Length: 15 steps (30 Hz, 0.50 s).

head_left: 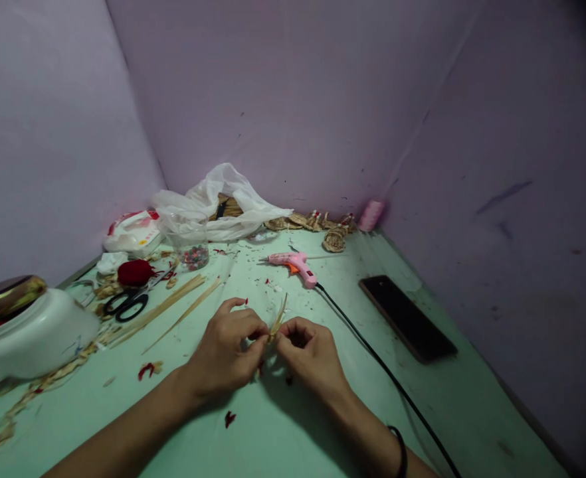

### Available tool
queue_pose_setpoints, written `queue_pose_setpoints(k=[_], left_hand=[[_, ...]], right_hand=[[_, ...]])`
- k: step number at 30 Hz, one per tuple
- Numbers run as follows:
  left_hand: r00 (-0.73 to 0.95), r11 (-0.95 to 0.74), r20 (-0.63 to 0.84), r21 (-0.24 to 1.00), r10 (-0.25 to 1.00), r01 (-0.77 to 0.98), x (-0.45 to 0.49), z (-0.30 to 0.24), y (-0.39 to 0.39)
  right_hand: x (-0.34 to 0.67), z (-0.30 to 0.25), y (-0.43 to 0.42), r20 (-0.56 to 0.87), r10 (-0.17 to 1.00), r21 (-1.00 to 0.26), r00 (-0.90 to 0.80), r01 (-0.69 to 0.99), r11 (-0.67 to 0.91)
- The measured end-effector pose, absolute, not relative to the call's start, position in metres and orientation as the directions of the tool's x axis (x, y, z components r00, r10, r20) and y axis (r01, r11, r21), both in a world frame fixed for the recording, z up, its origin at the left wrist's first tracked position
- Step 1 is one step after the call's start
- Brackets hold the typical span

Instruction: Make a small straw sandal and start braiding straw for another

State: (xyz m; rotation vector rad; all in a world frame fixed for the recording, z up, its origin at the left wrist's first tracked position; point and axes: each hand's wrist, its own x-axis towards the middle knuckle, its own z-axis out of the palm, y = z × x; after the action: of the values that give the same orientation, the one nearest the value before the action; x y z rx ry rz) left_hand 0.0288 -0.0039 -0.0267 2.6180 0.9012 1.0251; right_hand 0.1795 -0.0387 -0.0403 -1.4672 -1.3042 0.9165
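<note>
My left hand (236, 342) and my right hand (309, 350) meet over the middle of the green tabletop. Thumb and fingers of each pinch a small piece of pale dried straw (278, 317), its thin ends pointing up between them. The lower part of the straw is hidden by my fingertips. Just beyond lies a pink glue gun (293, 263), its nozzle pointing left. To the left of my hands are longer flat straw strips (173, 303) and black-handled scissors (129, 305). Red scraps (146, 370) are scattered nearby.
A black phone (407, 318) lies right of the glue gun's cord (373, 355). At the back stand a clear cup of beads (192, 255), a white plastic bag (228, 182), woven straw pieces (333, 239) and a pink thread spool (371, 216). A white container (38, 335) occupies the left.
</note>
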Motion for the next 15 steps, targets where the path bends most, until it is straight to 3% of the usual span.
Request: queue_pose_setpoints(k=[8,12,15], left_hand=[[0.651,-0.861,0.606,0.118,0.457,0.495,0.0291,-0.0216,-0.0089],[0.678,-0.859,0.583,0.071,0.448,0.507,0.0301,-0.0208,-0.0098],[0.662,-0.859,0.586,0.123,0.467,0.497,0.0308,-0.0218,-0.0094]], right_hand=[[0.1798,-0.0437,-0.0426,0.274,0.958,-0.826,0.085,0.531,0.189],[0.1806,-0.0433,-0.0437,0.308,0.951,-0.795,0.031,0.557,0.24],[0.1807,-0.043,-0.0431,0.296,0.954,-0.801,0.045,0.555,0.223]])
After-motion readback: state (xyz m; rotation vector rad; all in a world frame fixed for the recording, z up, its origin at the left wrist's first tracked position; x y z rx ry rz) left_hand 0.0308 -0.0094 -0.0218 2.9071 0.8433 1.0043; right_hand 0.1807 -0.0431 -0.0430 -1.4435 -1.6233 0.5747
